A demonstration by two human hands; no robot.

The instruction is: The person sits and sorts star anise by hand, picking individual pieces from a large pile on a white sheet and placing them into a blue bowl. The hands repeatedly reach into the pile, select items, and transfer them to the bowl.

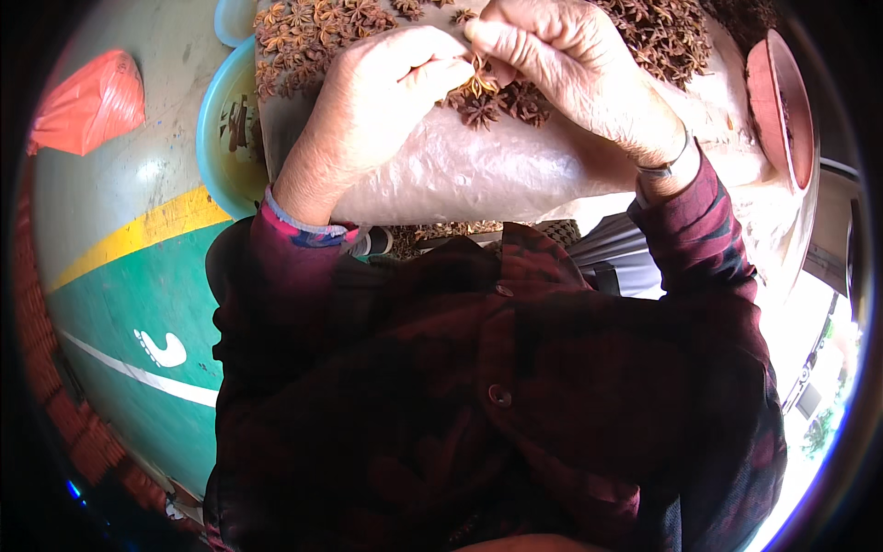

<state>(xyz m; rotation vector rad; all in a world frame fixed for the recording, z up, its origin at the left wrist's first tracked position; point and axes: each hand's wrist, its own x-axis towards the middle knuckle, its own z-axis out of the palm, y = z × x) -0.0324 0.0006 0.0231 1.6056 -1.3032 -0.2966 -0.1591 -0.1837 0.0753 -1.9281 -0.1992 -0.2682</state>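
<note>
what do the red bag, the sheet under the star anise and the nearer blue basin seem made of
Red bag: seemingly thin, glossy plastic, judging by its creases and highlights. Sheet: probably plastic film, with a crinkled shine. Blue basin: likely smooth plastic, from its even colour and rounded rim.

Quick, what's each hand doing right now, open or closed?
Left hand: closed, apparently pinching a brown, star-shaped dried pod.
Right hand: closed in a pinch; whether it holds anything can't be told.

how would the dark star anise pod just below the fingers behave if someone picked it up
The star anise pod is probably light, being small with slim arms. It looks dry and woody, so its points might snap if squeezed. Its spread star shape should make it unlikely to roll.
</note>
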